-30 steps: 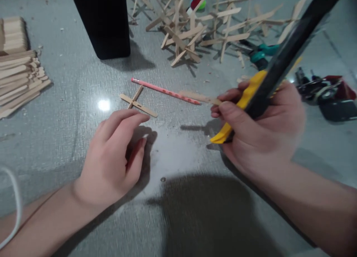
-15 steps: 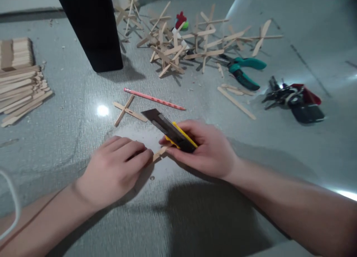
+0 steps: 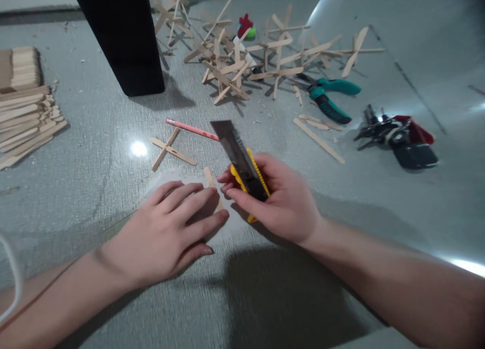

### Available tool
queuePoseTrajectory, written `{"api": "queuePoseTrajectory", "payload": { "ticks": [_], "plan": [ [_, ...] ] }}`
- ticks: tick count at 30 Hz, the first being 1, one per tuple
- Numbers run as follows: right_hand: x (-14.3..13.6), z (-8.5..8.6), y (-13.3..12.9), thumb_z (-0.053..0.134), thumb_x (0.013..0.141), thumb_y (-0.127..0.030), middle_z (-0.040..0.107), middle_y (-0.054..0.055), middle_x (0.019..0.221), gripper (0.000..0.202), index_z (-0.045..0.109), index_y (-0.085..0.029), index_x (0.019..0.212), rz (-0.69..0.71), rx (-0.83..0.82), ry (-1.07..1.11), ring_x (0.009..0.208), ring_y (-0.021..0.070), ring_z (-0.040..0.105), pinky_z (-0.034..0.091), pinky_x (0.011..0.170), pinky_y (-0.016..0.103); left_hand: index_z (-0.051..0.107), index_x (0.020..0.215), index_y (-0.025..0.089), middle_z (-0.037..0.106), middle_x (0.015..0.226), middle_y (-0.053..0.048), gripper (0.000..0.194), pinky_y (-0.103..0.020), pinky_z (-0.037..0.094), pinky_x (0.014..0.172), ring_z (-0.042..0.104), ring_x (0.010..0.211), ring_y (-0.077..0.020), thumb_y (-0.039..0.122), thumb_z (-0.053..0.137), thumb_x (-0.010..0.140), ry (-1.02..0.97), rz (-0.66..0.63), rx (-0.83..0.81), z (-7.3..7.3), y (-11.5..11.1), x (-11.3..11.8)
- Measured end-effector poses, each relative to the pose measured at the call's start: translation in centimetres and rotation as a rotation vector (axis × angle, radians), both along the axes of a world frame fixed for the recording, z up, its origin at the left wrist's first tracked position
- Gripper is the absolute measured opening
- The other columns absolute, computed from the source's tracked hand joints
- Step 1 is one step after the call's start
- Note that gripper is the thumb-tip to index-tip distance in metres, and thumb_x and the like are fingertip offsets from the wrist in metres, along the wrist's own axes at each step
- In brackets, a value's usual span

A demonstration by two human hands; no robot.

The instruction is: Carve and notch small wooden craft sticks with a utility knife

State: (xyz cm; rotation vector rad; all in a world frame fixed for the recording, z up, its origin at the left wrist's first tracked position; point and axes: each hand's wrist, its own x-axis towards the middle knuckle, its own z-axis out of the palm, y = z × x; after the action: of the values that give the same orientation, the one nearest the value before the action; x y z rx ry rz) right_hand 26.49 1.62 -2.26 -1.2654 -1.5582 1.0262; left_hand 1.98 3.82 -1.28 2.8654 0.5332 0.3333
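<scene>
A wooden stick [image 3: 209, 180] lies flat on the grey table [image 3: 94, 187], right in the middle, mostly tucked under the left hand [image 3: 172, 228]. That hand is spread open, palm down, fingers pressing on the stick. The right hand [image 3: 278, 200] is closed around a yellow knife [image 3: 246, 169], at about 3 o'clock from the stick, black blade housing tilted up toward 11. Just past it at 12 there's a pink pencil [image 3: 189, 129], and a stick cross [image 3: 170, 148] at 10 o'clock. A pile of crosses [image 3: 242, 61] sits farther at 12, teal pliers [image 3: 329, 99] at 2, a stick stack [image 3: 26, 116] way off at 9.
</scene>
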Motion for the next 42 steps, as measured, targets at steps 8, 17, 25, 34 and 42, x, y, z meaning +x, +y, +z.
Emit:
{"api": "queuePoseTrajectory", "payload": {
  "ticks": [8, 17, 25, 34, 42],
  "plan": [
    [0.1, -0.2, 0.1, 0.074, 0.089, -0.024, 0.073, -0.003, 0.088, 0.020, 0.061, -0.028, 0.104, -0.095, 0.017, 0.027, 0.079, 0.0164, 0.070, 0.058, 0.076, 0.036, 0.067, 0.123, 0.022, 0.063, 0.140, -0.015, 0.023, -0.053, 0.042, 0.118, 0.058, 0.136, -0.0311, 0.024, 0.058, 0.103, -0.052, 0.056, -0.047, -0.1, 0.1, 0.1],
    [0.4, -0.1, 0.1, 0.073, 0.089, -0.027, 0.072, -0.002, 0.087, 0.020, 0.061, -0.027, 0.105, -0.069, 0.037, -0.047, 0.084, 0.0205, 0.069, 0.056, 0.089, 0.044, 0.071, 0.110, 0.018, 0.075, 0.108, -0.007, 0.018, -0.039, 0.053, 0.092, 0.068, 0.102, -0.0218, 0.022, 0.054, 0.107, -0.172, 0.155, -0.162, -0.1, 1.3, -0.2],
    [0.6, -0.1, -0.2, 0.074, 0.090, -0.034, 0.069, 0.000, 0.086, 0.021, 0.064, -0.028, 0.108, -0.064, -0.003, -0.052, 0.073, 0.0196, 0.063, 0.052, 0.069, 0.039, 0.077, 0.100, 0.020, 0.073, 0.102, -0.005, 0.019, -0.036, 0.053, 0.087, 0.065, 0.096, -0.0209, 0.020, 0.058, 0.104, -0.175, 0.195, -0.271, 0.2, 1.6, -0.4],
    [-0.1, -0.4, -0.3, 0.071, 0.096, -0.029, 0.071, -0.002, 0.093, 0.048, 0.050, -0.037, 0.138, -0.058, -0.094, 0.283, 0.063, 0.0142, 0.062, 0.052, 0.054, 0.029, 0.076, 0.100, 0.019, 0.073, 0.102, -0.005, 0.024, -0.036, 0.049, 0.087, 0.064, 0.096, -0.0212, 0.020, 0.053, 0.106, -0.156, 0.187, -0.267, 0.3, 1.6, -0.5],
    [0.1, -0.8, -0.4, 0.062, 0.102, -0.021, 0.068, 0.000, 0.102, 0.029, 0.061, -0.031, 0.129, 0.020, 0.002, 0.320, 0.064, 0.0098, 0.068, 0.060, 0.057, 0.025, 0.072, 0.099, 0.020, 0.071, 0.102, -0.004, 0.026, -0.039, 0.042, 0.088, 0.060, 0.099, -0.0232, 0.025, 0.048, 0.109, -0.105, 0.135, -0.220, 0.3, 1.4, -0.2]
  ]
}}
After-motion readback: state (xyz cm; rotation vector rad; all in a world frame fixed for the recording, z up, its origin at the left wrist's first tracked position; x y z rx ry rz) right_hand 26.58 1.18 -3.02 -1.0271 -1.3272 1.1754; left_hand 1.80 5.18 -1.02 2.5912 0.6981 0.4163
